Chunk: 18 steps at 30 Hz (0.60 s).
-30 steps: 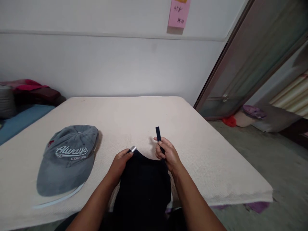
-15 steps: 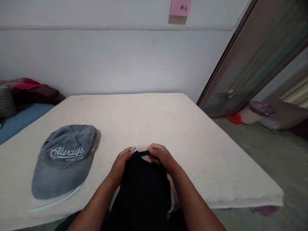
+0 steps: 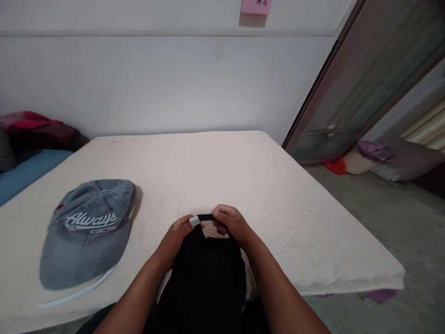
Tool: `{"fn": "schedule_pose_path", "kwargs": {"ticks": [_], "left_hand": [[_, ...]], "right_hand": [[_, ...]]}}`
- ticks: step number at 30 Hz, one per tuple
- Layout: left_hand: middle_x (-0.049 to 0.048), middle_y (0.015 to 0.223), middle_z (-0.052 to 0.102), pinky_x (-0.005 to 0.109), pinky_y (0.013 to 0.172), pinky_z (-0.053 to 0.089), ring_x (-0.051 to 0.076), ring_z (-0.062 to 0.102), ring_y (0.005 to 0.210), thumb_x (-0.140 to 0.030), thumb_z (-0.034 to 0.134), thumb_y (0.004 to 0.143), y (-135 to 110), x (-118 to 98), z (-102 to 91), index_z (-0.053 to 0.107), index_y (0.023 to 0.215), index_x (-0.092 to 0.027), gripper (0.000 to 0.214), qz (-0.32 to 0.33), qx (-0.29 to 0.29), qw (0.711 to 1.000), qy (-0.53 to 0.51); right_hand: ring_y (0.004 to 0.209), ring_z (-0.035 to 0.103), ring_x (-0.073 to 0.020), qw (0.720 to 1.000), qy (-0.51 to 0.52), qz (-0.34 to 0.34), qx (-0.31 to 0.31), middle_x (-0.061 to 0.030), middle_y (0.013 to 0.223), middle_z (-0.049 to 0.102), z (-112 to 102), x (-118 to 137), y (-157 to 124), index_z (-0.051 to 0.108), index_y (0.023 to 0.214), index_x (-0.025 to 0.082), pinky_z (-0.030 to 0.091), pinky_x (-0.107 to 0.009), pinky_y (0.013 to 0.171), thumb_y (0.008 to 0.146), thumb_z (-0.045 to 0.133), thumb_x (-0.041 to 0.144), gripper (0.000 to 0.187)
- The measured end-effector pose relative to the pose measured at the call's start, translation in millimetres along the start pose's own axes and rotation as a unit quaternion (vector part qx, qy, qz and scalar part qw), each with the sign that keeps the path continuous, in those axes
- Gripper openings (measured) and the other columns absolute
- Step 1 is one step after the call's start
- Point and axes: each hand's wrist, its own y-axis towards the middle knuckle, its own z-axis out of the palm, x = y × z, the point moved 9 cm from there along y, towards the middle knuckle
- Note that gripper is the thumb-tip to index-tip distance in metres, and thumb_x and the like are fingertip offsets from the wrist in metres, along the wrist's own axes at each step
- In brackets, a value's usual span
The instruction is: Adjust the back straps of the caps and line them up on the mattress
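In front of me, a person's two bare hands held a black cap (image 3: 208,278) near the front edge of a cream-covered surface (image 3: 264,195), in the middle and close to the body. The left hand (image 3: 174,239) had its thumb and fingers pressed together on the cap's edge, beside a small pale metal clasp (image 3: 194,221). The right hand (image 3: 235,227) had a tight pinch on a narrow dark strap (image 3: 205,217), which ran between the two hands above a gap in the fabric.

The weak point, I judged, was that strap: a loosened right grip could have let it slip, and a hard tug might have twisted it or drawn it through the clasp. Dark strap against dark cloth could also have hidden a misalignment.

To the left, well apart from the hands, lay a grey cap (image 3: 88,232), brim toward the person. White script across its front read "Always"; the smaller patch beneath was too blurred to read. High on the wall, a pink note (image 3: 255,6) carried dark handwriting, cut off and illegible to me.
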Motion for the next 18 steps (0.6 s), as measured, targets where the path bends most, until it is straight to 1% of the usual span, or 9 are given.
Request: {"fn": "schedule_pose_path", "kwargs": {"ticks": [2, 5, 8, 11, 13, 18], "left_hand": [[0.0014, 0.068, 0.066, 0.022, 0.059, 0.041, 0.013, 0.058, 0.060, -0.034, 0.066, 0.076, 1, 2, -2.4, 0.066, 0.088, -0.017, 0.020, -0.005, -0.005, 1.000, 0.013], [0.0000, 0.065, 0.064, 0.020, 0.053, 0.038, 0.011, 0.054, 0.055, -0.036, 0.067, 0.075, 0, 0, -5.0, 0.066, 0.083, -0.017, 0.021, -0.003, -0.022, 0.999, 0.032], [-0.0019, 0.059, 0.061, 0.019, 0.051, 0.036, 0.010, 0.052, 0.052, -0.037, 0.067, 0.074, -3, -5, -2.6, 0.066, 0.077, -0.017, 0.021, -0.001, -0.026, 0.999, 0.038], [-0.0029, 0.058, 0.060, 0.019, 0.051, 0.036, 0.009, 0.051, 0.051, -0.037, 0.067, 0.075, -5, -6, 0.8, 0.065, 0.076, -0.017, 0.020, -0.005, -0.019, 0.999, 0.036], [-0.0022, 0.061, 0.062, 0.019, 0.050, 0.035, 0.009, 0.051, 0.051, -0.038, 0.066, 0.076, -6, -5, 1.5, 0.065, 0.077, -0.017, 0.021, -0.008, -0.014, 0.999, 0.034], [-0.0009, 0.065, 0.063, 0.020, 0.053, 0.037, 0.011, 0.052, 0.056, -0.036, 0.063, 0.078, -6, -5, 2.0, 0.064, 0.080, -0.016, 0.021, -0.001, -0.004, 0.999, 0.033]], "right_hand": [[0.043, 0.038, -0.0048, 1.000, -0.014, 0.001, 0.005, 0.0032, 0.058, 0.051, 2, -1, 0, 0.051, 0.066, 0.016, 0.027, -0.020, 0.043, 0.079, 0.060, 0.034, 0.023], [0.044, 0.039, -0.0051, 0.999, -0.022, -0.009, 0.023, 0.0034, 0.058, 0.051, 5, 1, -1, 0.052, 0.067, 0.016, 0.027, -0.021, 0.044, 0.080, 0.060, 0.034, 0.024], [0.046, 0.040, -0.0058, 0.998, -0.026, -0.014, 0.055, 0.0031, 0.060, 0.051, 10, 3, -2, 0.055, 0.070, 0.016, 0.028, -0.021, 0.045, 0.080, 0.060, 0.035, 0.022], [0.049, 0.043, -0.0065, 0.996, -0.031, -0.013, 0.086, 0.0013, 0.065, 0.054, 16, 5, -4, 0.060, 0.076, 0.015, 0.030, -0.022, 0.048, 0.080, 0.062, 0.036, 0.022], [0.050, 0.043, -0.0067, 0.995, -0.021, -0.008, 0.093, 0.0005, 0.067, 0.056, 17, 5, -6, 0.062, 0.078, 0.014, 0.031, -0.023, 0.049, 0.079, 0.063, 0.035, 0.021], [0.050, 0.044, -0.0070, 0.996, 0.025, 0.003, 0.090, 0.0003, 0.066, 0.057, 15, 6, -10, 0.061, 0.074, 0.014, 0.031, -0.022, 0.049, 0.078, 0.064, 0.029, 0.016]]}}
